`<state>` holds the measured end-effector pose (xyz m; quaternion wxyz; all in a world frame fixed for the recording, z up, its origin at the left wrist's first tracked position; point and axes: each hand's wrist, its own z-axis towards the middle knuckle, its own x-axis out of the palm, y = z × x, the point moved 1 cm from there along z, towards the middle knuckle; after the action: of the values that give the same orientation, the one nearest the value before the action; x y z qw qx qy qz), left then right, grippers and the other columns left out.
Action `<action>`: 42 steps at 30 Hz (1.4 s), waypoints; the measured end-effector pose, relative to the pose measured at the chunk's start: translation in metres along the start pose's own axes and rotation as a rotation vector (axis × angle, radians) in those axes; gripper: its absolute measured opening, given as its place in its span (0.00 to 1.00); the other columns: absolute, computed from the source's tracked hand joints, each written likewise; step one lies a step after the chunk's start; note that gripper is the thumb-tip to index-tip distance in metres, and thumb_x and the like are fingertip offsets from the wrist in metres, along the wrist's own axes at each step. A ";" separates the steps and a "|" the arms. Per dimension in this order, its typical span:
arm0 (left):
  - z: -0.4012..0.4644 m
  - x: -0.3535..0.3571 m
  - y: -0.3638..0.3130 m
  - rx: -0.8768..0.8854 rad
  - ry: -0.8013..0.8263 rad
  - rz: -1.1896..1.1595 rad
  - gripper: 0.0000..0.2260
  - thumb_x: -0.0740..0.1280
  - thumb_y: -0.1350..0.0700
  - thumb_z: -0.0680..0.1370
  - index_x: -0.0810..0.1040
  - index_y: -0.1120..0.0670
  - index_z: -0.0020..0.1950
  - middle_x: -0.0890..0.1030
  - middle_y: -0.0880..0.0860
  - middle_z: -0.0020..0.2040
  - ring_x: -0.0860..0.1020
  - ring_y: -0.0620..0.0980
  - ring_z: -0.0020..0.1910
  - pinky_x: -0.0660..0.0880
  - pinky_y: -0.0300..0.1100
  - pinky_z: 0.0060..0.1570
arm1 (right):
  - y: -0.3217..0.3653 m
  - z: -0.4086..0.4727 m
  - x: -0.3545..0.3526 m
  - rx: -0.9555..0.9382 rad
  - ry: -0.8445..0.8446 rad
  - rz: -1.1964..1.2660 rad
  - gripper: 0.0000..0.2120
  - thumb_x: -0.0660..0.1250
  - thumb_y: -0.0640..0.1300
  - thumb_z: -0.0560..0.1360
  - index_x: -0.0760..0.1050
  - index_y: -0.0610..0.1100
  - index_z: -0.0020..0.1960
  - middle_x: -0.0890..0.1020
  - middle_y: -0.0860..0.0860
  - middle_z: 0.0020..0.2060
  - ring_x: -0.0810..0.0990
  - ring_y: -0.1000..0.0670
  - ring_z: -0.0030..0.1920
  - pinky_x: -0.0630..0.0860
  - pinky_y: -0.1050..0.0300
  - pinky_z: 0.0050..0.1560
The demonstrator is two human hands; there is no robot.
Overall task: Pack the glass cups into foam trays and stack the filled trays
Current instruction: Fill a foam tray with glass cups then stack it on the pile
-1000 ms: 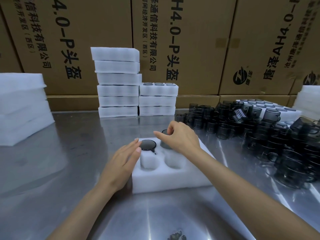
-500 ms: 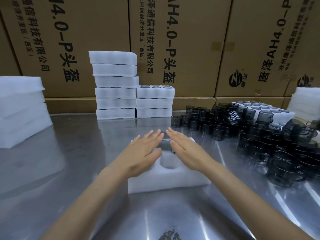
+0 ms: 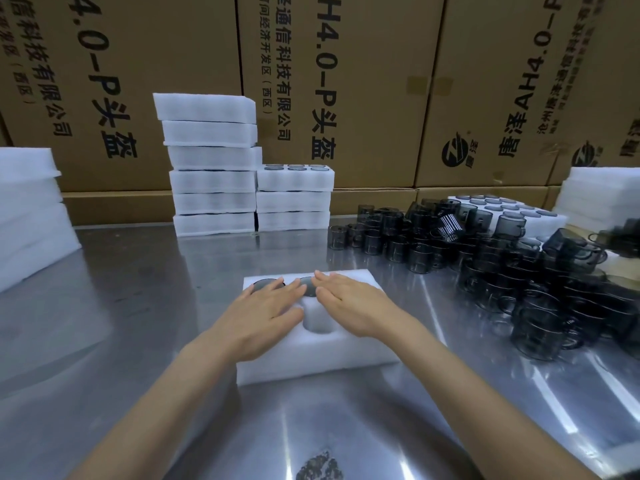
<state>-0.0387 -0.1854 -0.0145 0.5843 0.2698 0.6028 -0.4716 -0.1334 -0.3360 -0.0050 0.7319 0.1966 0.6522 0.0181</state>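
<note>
Left hand (image 3: 268,311) and right hand (image 3: 353,303), fingers spread flat, press two glass cups (image 3: 268,284) into the foam tray (image 3: 311,367) beneath them; uneven pressure could crack glass.

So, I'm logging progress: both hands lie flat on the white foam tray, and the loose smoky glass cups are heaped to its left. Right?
Not quite. The head view shows the left hand and right hand flat on the white foam tray, but the loose smoky glass cups are heaped to its right, not its left.
</note>
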 end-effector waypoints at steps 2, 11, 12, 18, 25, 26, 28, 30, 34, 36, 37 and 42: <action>-0.001 0.003 0.000 -0.005 -0.031 0.009 0.22 0.49 0.47 0.82 0.54 0.44 0.77 0.52 0.38 0.76 0.47 0.38 0.75 0.43 0.43 0.74 | 0.000 0.001 0.000 0.029 -0.055 0.056 0.23 0.45 0.51 0.82 0.59 0.48 0.75 0.58 0.56 0.75 0.55 0.55 0.75 0.53 0.57 0.72; -0.028 0.013 0.004 -0.048 -0.532 -0.660 0.18 0.59 0.49 0.77 0.76 0.51 0.64 0.74 0.43 0.65 0.69 0.39 0.66 0.61 0.27 0.62 | -0.017 -0.002 -0.012 0.134 -0.546 0.346 0.15 0.57 0.53 0.80 0.75 0.53 0.63 0.79 0.56 0.60 0.76 0.52 0.59 0.69 0.58 0.53; -0.030 0.014 0.007 -0.061 -0.561 -0.714 0.19 0.59 0.49 0.76 0.76 0.52 0.64 0.74 0.43 0.65 0.69 0.39 0.67 0.60 0.27 0.62 | -0.026 -0.005 -0.018 0.164 -0.653 0.349 0.15 0.58 0.51 0.79 0.75 0.52 0.62 0.79 0.55 0.59 0.76 0.52 0.58 0.69 0.58 0.52; -0.026 0.019 0.020 -0.098 -0.619 -0.980 0.15 0.60 0.51 0.79 0.78 0.54 0.62 0.78 0.48 0.62 0.73 0.45 0.65 0.65 0.49 0.69 | -0.091 -0.026 -0.033 0.533 -0.904 0.257 0.20 0.58 0.46 0.78 0.67 0.46 0.70 0.63 0.51 0.73 0.68 0.47 0.68 0.68 0.50 0.59; -0.019 0.023 0.031 -0.131 -0.621 -1.028 0.19 0.55 0.46 0.76 0.81 0.50 0.56 0.82 0.49 0.57 0.77 0.51 0.60 0.68 0.55 0.66 | -0.134 -0.028 -0.042 0.697 -0.921 0.018 0.26 0.62 0.43 0.75 0.63 0.41 0.71 0.60 0.45 0.74 0.60 0.41 0.70 0.64 0.43 0.65; -0.018 0.023 0.031 -0.131 -0.628 -1.020 0.17 0.55 0.47 0.77 0.81 0.49 0.55 0.82 0.49 0.57 0.77 0.50 0.60 0.68 0.54 0.66 | -0.141 -0.028 -0.043 0.724 -0.926 -0.014 0.26 0.63 0.42 0.74 0.63 0.40 0.71 0.60 0.43 0.73 0.60 0.40 0.69 0.62 0.42 0.65; -0.017 0.023 0.033 -0.125 -0.644 -0.994 0.14 0.56 0.52 0.82 0.82 0.49 0.53 0.82 0.48 0.56 0.77 0.50 0.59 0.68 0.53 0.65 | -0.152 -0.028 -0.042 0.765 -0.947 -0.047 0.27 0.65 0.42 0.73 0.64 0.39 0.70 0.61 0.41 0.72 0.60 0.38 0.68 0.60 0.41 0.65; -0.015 0.024 0.034 -0.123 -0.654 -0.973 0.17 0.53 0.56 0.83 0.82 0.50 0.52 0.82 0.48 0.55 0.77 0.50 0.59 0.68 0.53 0.65 | -0.161 -0.028 -0.041 0.796 -0.972 -0.070 0.27 0.66 0.40 0.71 0.65 0.38 0.68 0.61 0.41 0.71 0.61 0.38 0.67 0.59 0.42 0.64; -0.013 0.024 0.035 -0.097 -0.662 -0.933 0.18 0.52 0.59 0.83 0.82 0.51 0.51 0.82 0.46 0.54 0.77 0.46 0.58 0.69 0.48 0.62 | -0.170 -0.025 -0.038 0.808 -0.988 -0.124 0.23 0.67 0.38 0.71 0.67 0.38 0.65 0.63 0.40 0.69 0.61 0.38 0.66 0.58 0.42 0.63; -0.013 0.024 0.034 -0.078 -0.667 -0.936 0.18 0.52 0.59 0.83 0.82 0.51 0.50 0.82 0.43 0.53 0.77 0.42 0.57 0.70 0.42 0.59 | -0.172 -0.025 -0.038 0.791 -1.012 -0.141 0.18 0.68 0.38 0.72 0.70 0.39 0.60 0.65 0.40 0.67 0.62 0.38 0.65 0.59 0.42 0.63; -0.013 0.024 0.033 -0.066 -0.668 -0.944 0.17 0.53 0.58 0.83 0.82 0.50 0.50 0.82 0.41 0.52 0.77 0.40 0.56 0.70 0.39 0.58 | -0.172 -0.024 -0.039 0.782 -1.024 -0.150 0.14 0.68 0.38 0.73 0.72 0.39 0.58 0.66 0.41 0.66 0.62 0.39 0.65 0.59 0.42 0.62; -0.013 0.024 0.034 -0.051 -0.662 -0.930 0.15 0.56 0.54 0.81 0.82 0.50 0.50 0.81 0.41 0.54 0.75 0.38 0.58 0.67 0.36 0.59 | -0.170 -0.025 -0.040 0.675 -1.087 -0.110 0.04 0.64 0.40 0.77 0.73 0.41 0.51 0.67 0.40 0.64 0.63 0.38 0.64 0.62 0.41 0.60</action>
<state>-0.0186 -0.1656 -0.0483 0.4792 -0.2003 0.4541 -0.7239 -0.2027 -0.4979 -0.0219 0.8558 0.3635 0.1669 -0.3281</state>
